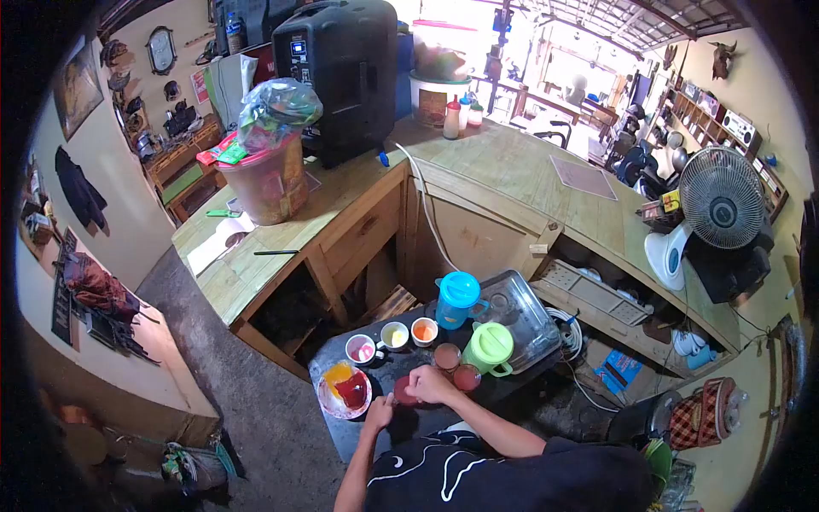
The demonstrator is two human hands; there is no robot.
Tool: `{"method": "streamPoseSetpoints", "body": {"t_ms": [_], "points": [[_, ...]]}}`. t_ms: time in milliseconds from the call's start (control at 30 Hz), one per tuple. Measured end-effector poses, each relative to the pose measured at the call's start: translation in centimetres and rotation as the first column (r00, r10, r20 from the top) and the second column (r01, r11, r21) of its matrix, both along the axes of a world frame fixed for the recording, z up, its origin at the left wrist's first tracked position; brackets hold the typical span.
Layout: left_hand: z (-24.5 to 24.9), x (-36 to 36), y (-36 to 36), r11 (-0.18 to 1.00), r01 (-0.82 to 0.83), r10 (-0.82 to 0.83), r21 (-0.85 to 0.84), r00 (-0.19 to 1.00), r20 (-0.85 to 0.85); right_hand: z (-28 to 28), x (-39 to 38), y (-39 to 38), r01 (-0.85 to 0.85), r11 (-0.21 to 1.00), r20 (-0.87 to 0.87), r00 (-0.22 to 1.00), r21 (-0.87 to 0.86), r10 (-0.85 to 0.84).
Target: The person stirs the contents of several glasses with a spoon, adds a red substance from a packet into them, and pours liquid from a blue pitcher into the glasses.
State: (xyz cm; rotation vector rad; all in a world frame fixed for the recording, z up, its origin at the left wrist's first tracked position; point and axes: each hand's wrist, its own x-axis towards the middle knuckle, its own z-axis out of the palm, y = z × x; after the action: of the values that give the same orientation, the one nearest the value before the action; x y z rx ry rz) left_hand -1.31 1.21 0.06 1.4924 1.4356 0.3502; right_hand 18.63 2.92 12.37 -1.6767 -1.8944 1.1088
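Observation:
On the dark low table, my left hand (pixel 380 413) is closed beside a dark red round item (pixel 405 391), its fingertips near the item's left edge. My right hand (pixel 431 386) is closed over the item's right side; what its fingers hold is too small to make out. Two glasses of brownish drink (pixel 446 357) stand just beyond my right hand. To the left lies a plate (pixel 343 412) with yellow and red packets (pixel 351 390). Three cups stand behind, one with pink (pixel 364 349), one with yellow (pixel 394 335) and one with orange contents (pixel 424 331).
A blue pitcher (pixel 459 299) and a green pitcher (pixel 490 346) stand near a metal tray (pixel 533 320). Beyond is a wooden counter (pixel 486 175) with a speaker (pixel 341 81), a pink bucket (pixel 269 183) and squeeze bottles (pixel 451 119). A fan (pixel 722 200) stands at right.

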Motion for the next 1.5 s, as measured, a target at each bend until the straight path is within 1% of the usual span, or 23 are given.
{"method": "streamPoseSetpoints", "body": {"t_ms": [33, 67, 167, 267, 333, 367, 467, 567, 667, 733, 767, 800, 867, 900, 1000, 1067, 1100, 1133, 1233, 1267, 1333, 1433, 1500], "points": [[-0.2, 0.0, 0.0, 1.000, -0.002, 0.002, 0.003, 1.000, 0.005, -0.2, -0.2, -0.1, 0.094, 0.982, 0.061, 0.993, 0.165, -0.106], [-0.3, 0.0, 0.0, 1.000, -0.003, 0.003, 0.006, 1.000, 0.010, -0.3, -0.1, 0.0, 0.078, 0.973, 0.165, 0.980, 0.216, -0.115], [-0.9, 0.0, 0.1, 1.000, -0.002, 0.002, 0.006, 1.000, 0.000, 0.6, 0.4, 0.2, -0.120, 0.993, 0.282, 0.952, -0.016, 0.120], [-1.2, 0.0, 0.2, 1.000, -0.012, 0.011, -0.017, 1.000, -0.011, 0.7, 0.7, 0.5, -0.243, 0.908, -0.075, 0.970, -0.340, 0.231], [-1.1, 0.1, 0.1, 1.000, -0.013, 0.013, -0.022, 1.000, -0.013, -1.1, 0.2, 0.3, -0.053, 0.997, 0.020, 0.998, -0.064, 0.054], [-1.0, 0.1, 0.1, 1.000, -0.011, 0.011, -0.014, 1.000, -0.015, -2.0, 0.1, 0.2, 0.039, 0.996, 0.048, 0.998, 0.084, -0.043], [-1.6, 0.0, 0.2, 1.000, -0.017, 0.017, -0.009, 1.000, -0.008, -0.5, 0.2, 0.0, -0.019, 0.988, 0.293, 0.956, 0.153, -0.026], [-2.0, 0.0, 0.1, 1.000, -0.028, 0.028, 0.004, 1.000, -0.006, -1.0, 0.7, 0.4, -0.288, 0.955, 0.167, 0.940, -0.072, 0.297], [-2.8, -0.1, 0.2, 1.000, -0.029, 0.029, -0.001, 1.000, -0.004, 0.8, 0.0, 0.6, -0.171, 0.955, -0.158, 0.978, -0.243, 0.135], [-2.0, 0.0, 0.1, 0.999, -0.038, 0.038, 0.013, 0.999, -0.008, 0.1, -0.4, 0.3, -0.002, 0.999, 0.083, 0.997, 0.039, -0.001], [-1.6, 0.1, -0.1, 0.998, -0.046, 0.047, 0.034, 0.999, -0.013, -0.4, -0.4, 0.1, 0.060, 0.980, 0.186, 0.978, 0.192, -0.096], [-1.3, 0.2, -0.1, 0.997, -0.051, 0.052, 0.056, 0.998, -0.018, -0.2, -0.3, 0.2, 0.014, 0.975, 0.246, 0.967, 0.224, -0.070], [-1.6, 0.2, -0.1, 0.998, -0.046, 0.047, 0.031, 0.998, -0.032, 0.0, 0.2, 0.1, -0.159, 0.987, 0.290, 0.946, 0.031, 0.144], [-1.4, 0.2, 0.1, 0.999, -0.045, 0.045, 0.020, 0.998, -0.039, 0.4, 0.2, 0.1, -0.242, 0.968, 0.295, 0.922, -0.067, 0.251], [-1.1, 0.1, 0.1, 0.999, -0.019, 0.019, 0.044, 1.000, 0.003, 0.9, -0.3, 0.1, -0.229, 0.937, -0.093, 0.973, -0.263, 0.212], [-1.2, 0.1, -0.1, 0.999, -0.026, 0.026, 0.041, 1.000, 0.014, 1.3, -0.9, -0.3, -0.025, 1.000, 0.034, 0.999, -0.002, 0.025], [-1.2, 0.1, -0.1, 0.999, -0.031, 0.030, 0.037, 0.999, 0.018, 1.4, -1.2, -0.4, 0.068, 0.988, 0.077, 0.994, 0.139, -0.079], [-1.1, 0.1, -0.1, 0.999, -0.035, 0.034, 0.033, 0.999, 0.023, 0.0, -1.1, -0.2, 0.079, 0.980, 0.246, 0.961, 0.182, -0.124], [-0.9, 0.1, -0.1, 0.999, -0.035, 0.034, 0.037, 0.999, 0.003, -0.8, -0.3, 0.0, -0.068, 0.994, 0.291, 0.956, 0.088, 0.039], [-0.8, 0.2, -0.1, 0.999, -0.038, 0.038, 0.028, 0.999, 0.003, -0.8, 0.0, 0.1, -0.134, 0.991, 0.211, 0.968, -0.025, 0.136], [-0.6, 0.2, -0.1, 0.999, -0.042, 0.042, 0.012, 0.999, 0.002, 0.5, 0.4, 0.6, -0.281, 0.933, 0.016, 0.956, -0.226, 0.292], [-0.5, 0.2, -0.1, 0.998, -0.042, 0.042, 0.036, 0.999, -0.015, -0.3, -0.4, 0.3, -0.004, 1.000, -0.031, 0.999, 0.031, 0.005], [-0.9, 0.1, 0.0, 0.999, -0.033, 0.033, 0.035, 0.999, -0.014, 0.0, -0.5, 0.0, 0.025, 0.991, 0.171, 0.984, 0.131, -0.047]]}}
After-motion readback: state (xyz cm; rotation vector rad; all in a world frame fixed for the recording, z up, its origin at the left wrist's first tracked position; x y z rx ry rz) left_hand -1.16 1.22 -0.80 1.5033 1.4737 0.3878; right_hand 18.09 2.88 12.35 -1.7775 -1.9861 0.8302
